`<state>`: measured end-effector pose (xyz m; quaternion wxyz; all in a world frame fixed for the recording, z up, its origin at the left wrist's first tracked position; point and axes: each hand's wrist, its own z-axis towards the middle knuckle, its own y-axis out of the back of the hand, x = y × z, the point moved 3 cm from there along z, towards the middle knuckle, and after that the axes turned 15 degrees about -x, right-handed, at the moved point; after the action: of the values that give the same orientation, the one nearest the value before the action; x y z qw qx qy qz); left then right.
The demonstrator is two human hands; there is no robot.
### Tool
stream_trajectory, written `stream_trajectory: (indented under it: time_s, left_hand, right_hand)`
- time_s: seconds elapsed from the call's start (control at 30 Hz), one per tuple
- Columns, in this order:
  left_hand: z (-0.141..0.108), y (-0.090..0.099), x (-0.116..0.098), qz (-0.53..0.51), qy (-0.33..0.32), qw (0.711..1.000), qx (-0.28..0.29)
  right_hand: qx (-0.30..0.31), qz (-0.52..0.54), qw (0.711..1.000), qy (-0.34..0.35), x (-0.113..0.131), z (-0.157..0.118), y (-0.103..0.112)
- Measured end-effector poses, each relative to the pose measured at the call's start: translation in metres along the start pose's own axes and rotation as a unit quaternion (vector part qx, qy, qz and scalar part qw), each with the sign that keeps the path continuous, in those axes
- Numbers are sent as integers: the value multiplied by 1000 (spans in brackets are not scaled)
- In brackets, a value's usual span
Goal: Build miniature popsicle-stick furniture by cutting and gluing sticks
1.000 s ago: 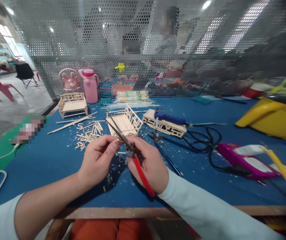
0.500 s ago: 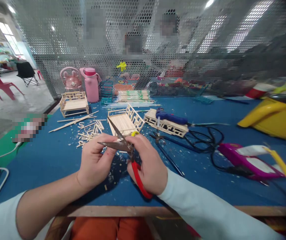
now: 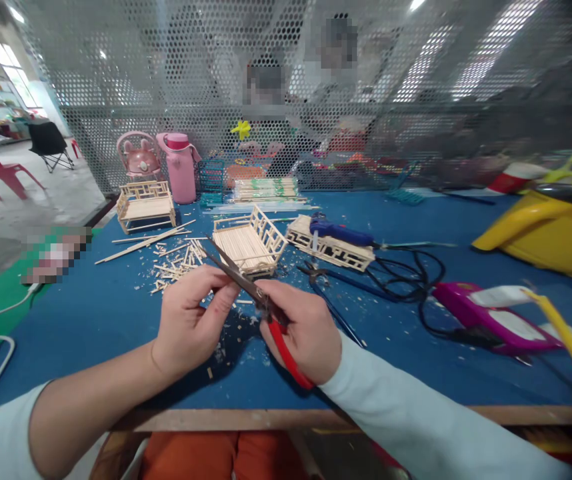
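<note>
My right hand (image 3: 302, 327) is wrapped round the red handles of a pair of scissors (image 3: 236, 272), whose blades point up and left and are nearly together. My left hand (image 3: 196, 317) is closed in a pinch at the blades; whatever its fingertips hold is too small to make out. Just beyond the hands stands a small bed-like model of wooden sticks (image 3: 243, 247) with a railing. Cut stick pieces (image 3: 179, 267) lie heaped left of it, beside some longer sticks (image 3: 141, 243). A second stick model (image 3: 146, 207) stands at the back left.
Right of the middle, a blue glue gun (image 3: 341, 231) rests on a stick panel (image 3: 356, 255), with pliers (image 3: 323, 280) before it. A purple device (image 3: 496, 327), black cable and yellow container (image 3: 546, 233) occupy the right. A pink bottle (image 3: 181, 170) stands by the mesh screen (image 3: 206, 80).
The scissor blades have swung from wide apart to nearly together as my right hand closed. My left hand has stayed almost in place. The whole view has shifted slightly.
</note>
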<state>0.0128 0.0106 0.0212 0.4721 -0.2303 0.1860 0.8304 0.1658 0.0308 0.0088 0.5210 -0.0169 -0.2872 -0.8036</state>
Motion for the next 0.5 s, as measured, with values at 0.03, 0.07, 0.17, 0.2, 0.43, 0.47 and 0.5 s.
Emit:
stream_trajectory:
  time_s: [0.03, 0.07, 0.17, 0.2, 0.43, 0.47, 0.5]
  left_hand:
    - [0, 0, 1, 3, 6, 1000, 4]
    - [0, -1, 2, 8, 17, 1000, 8]
    - [-2, -3, 7, 26, 58, 997, 36]
    - [-3, -4, 9, 29, 66, 996, 54]
    - [-13, -19, 8, -36, 33, 978, 202]
    - [-15, -22, 7, -45, 29, 975, 216]
    - [-17, -24, 5, -52, 25, 972, 228]
  right_hand:
    - [3, 2, 1000, -9, 1, 2, 2]
    - [2, -5, 1000, -22, 2, 3, 7]
    - [5, -85, 991, -103, -1, 2, 39]
    - [23, -129, 981, -145, -5, -2, 55]
    - [168, -299, 897, -277, -48, -64, 155]
    - [175, -313, 889, -286, -54, -68, 156]
    - [181, -324, 882, -290, -60, -71, 155]
